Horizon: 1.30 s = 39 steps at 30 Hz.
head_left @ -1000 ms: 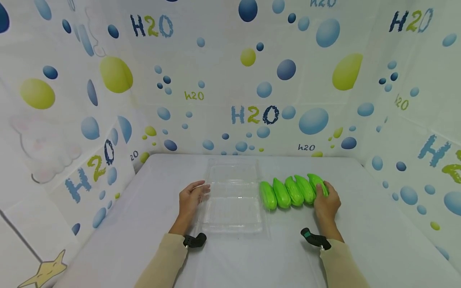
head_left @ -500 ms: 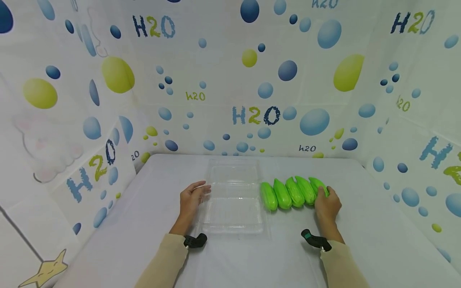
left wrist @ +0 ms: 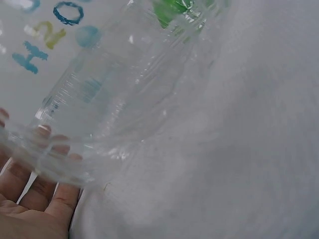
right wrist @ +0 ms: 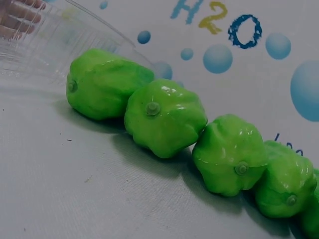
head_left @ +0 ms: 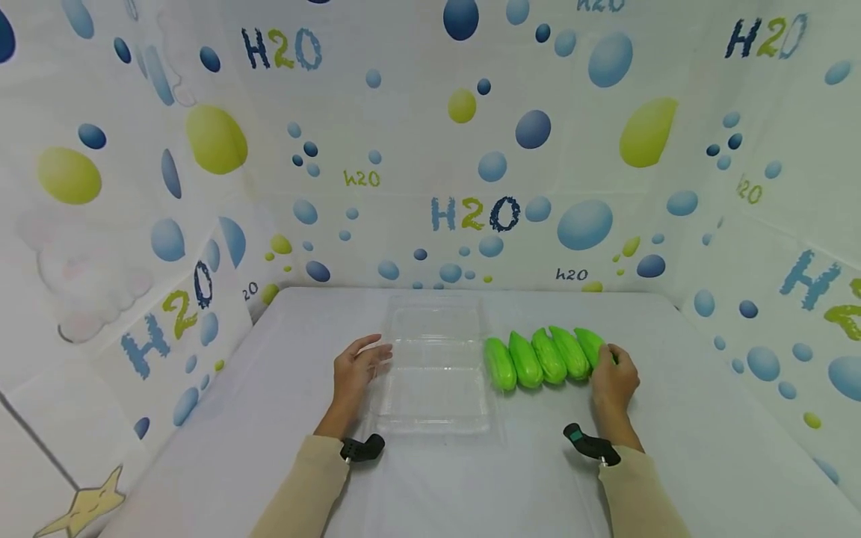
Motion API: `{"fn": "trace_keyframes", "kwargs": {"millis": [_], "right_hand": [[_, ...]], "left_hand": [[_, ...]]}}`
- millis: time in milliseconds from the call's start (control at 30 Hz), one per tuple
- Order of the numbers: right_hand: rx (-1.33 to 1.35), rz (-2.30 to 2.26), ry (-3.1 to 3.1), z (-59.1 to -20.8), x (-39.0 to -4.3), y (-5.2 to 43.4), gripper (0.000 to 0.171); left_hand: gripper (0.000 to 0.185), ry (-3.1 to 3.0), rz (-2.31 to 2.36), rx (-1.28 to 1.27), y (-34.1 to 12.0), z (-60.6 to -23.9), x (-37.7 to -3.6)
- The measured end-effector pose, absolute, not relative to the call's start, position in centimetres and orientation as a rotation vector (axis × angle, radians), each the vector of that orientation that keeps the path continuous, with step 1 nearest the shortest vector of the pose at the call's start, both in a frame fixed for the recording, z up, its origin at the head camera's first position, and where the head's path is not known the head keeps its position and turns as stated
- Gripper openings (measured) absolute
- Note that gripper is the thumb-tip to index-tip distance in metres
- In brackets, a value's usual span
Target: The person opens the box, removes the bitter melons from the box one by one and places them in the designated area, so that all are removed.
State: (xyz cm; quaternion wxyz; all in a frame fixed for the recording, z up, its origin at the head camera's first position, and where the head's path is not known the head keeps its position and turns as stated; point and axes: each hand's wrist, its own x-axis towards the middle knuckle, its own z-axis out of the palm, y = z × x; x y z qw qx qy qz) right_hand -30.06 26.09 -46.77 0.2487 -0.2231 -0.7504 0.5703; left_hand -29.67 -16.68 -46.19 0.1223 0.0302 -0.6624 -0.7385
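Note:
A clear plastic clamshell box (head_left: 433, 400) lies open on the white table, its lid (head_left: 436, 320) folded back. My left hand (head_left: 353, 373) rests at its left side; in the left wrist view, its loosely spread fingers (left wrist: 62, 199) show partly behind the clear wall. To the box's right lies a slanting row of several glossy green, ridged, elongated vegetables (head_left: 528, 362) with small round stem ends (right wrist: 152, 108). My right hand (head_left: 613, 377) is beside the rightmost green vegetable (head_left: 589, 345), thumb and fingertips right at its edge. That hand is out of sight in the right wrist view.
A white cloth covers the table (head_left: 464, 486). Behind and at both sides stand white curtains (head_left: 403, 119) with blue and yellow-green spots. Dark wrist-worn devices (head_left: 592, 444) sit at both sleeve cuffs.
My right hand has shifted slightly right, and its thumb no longer overlaps the rightmost green vegetable as much. The left hand, box and other vegetables stay put.

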Motion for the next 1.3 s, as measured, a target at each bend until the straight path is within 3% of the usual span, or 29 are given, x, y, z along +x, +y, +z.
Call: {"fn": "trace_keyframes", "kwargs": {"millis": [500,1133,1300], "right_hand": [[-0.593,1.541,-2.054,-46.8,-30.1,26.0,0.054],[-0.460,1.442,-2.303,-46.9,-28.8,26.7,0.060],[-0.410,1.393,-2.348,-46.7,-28.6,27.4,0.064]], "left_hand": [[0.037,-1.901,-2.190,0.088,-17.0,-46.1,-29.7],[0.052,-1.985,-2.189,0.246,-19.8,-45.3,-29.7],[0.048,-2.196,-1.998,0.136,-20.1,-44.2,-29.5]]}}
